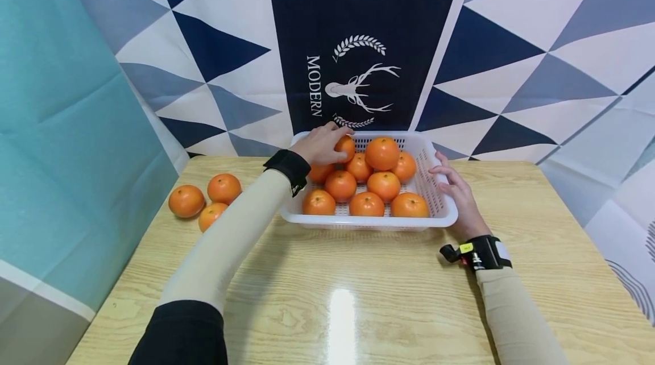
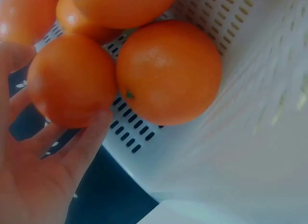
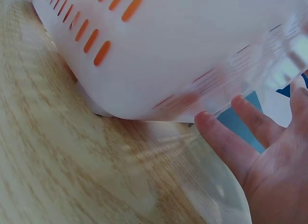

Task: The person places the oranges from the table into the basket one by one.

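My left hand (image 1: 322, 144) reaches over the back left of the white plastic basket (image 1: 368, 222). Its fingers and thumb curl around an orange (image 2: 72, 79), partly covered by the hand in the head view. Right beside that fruit sits another orange (image 2: 168, 72). Several more oranges (image 1: 384, 185) fill the basket, with one large orange (image 1: 382, 153) resting higher than those around it. At the basket's right side, my right hand (image 1: 459, 194) holds the rim, some digits over it. Two fingers (image 3: 226, 139) of that hand lie against the outer wall in the right wrist view.
Three oranges lie together on the wooden table (image 1: 317, 274) at the left; the nearest orange (image 1: 212, 216) is partly behind my left forearm. A patterned cloth (image 1: 358, 24) hangs directly behind the basket. Teal cloth (image 1: 66, 115) borders the table's left edge.
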`<state>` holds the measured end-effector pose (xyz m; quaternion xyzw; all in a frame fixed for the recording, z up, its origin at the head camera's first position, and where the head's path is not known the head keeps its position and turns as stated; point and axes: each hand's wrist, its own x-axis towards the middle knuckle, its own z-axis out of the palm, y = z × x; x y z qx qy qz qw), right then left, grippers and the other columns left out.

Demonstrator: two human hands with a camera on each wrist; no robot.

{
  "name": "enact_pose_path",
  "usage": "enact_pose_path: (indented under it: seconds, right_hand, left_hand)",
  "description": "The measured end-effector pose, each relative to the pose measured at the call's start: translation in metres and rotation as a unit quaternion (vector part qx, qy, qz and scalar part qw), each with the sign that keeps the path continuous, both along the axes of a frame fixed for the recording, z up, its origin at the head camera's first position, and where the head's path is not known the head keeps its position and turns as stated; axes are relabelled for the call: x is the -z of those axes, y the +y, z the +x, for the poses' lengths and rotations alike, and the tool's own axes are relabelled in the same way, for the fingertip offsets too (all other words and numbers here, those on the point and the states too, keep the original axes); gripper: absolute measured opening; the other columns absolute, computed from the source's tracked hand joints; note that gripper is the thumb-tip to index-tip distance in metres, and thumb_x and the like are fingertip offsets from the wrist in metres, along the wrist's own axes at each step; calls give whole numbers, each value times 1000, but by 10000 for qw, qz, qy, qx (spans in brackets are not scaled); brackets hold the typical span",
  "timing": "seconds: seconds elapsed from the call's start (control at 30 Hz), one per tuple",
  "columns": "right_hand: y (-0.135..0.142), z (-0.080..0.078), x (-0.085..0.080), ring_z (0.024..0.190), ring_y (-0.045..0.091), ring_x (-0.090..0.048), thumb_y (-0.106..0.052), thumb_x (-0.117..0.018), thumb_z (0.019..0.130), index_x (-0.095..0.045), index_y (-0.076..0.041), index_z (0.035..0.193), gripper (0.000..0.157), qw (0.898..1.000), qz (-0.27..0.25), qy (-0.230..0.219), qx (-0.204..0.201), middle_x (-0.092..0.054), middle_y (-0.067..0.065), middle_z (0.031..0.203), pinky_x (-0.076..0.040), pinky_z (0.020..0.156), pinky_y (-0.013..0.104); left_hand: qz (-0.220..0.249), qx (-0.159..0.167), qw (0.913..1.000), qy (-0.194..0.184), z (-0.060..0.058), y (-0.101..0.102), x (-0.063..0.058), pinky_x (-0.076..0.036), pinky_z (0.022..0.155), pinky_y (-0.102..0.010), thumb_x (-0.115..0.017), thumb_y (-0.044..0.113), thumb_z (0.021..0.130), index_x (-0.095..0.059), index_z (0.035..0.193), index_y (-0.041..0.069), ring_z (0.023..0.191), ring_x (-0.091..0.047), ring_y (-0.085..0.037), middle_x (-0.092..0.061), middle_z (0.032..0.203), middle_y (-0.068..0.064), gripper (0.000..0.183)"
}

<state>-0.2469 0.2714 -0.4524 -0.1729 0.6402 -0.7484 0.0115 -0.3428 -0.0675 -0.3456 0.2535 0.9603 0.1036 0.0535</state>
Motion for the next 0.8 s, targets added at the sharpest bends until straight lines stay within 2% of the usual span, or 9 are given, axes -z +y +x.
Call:
enact_pose_path:
  seconds: [0.2,0.33,0.57,0.8]
  right_hand:
    - [-1,2,1,156,25,2,-10,-42,103,-49,-2,133,32,10000,-41,15,-59,-3,-6,171,-35,116,21]
    - [-1,4,2,156,25,2,-8,-42,103,-51,-1,131,31,9999,46,142,12,-5,-3,171,-38,110,13]
    - [-2,7,-1,156,25,2,-6,-40,103,-49,2,131,31,9996,146,227,71,-5,0,171,-38,108,12]
    - [0,10,-3,156,26,1,-7,-40,103,-47,4,132,32,9997,183,179,45,-5,-1,171,-39,108,12]
  left_hand:
    - [119,46,9999,69,0,-6,-11,-44,110,-50,-60,39,91,-43,149,27,123,-49,-32,-43,148,-16,61]
    - [147,62,9996,226,1,-11,-19,-45,109,-48,-59,40,92,-45,148,26,120,-51,-30,-46,147,-15,59]
    - [263,85,9990,362,4,-20,-32,-48,104,-46,-58,38,93,-48,146,21,111,-53,-30,-50,142,-16,56]
    - [252,54,9989,391,10,-29,-35,-40,113,-51,-56,40,93,-49,146,20,126,-49,-35,-47,147,-18,57]
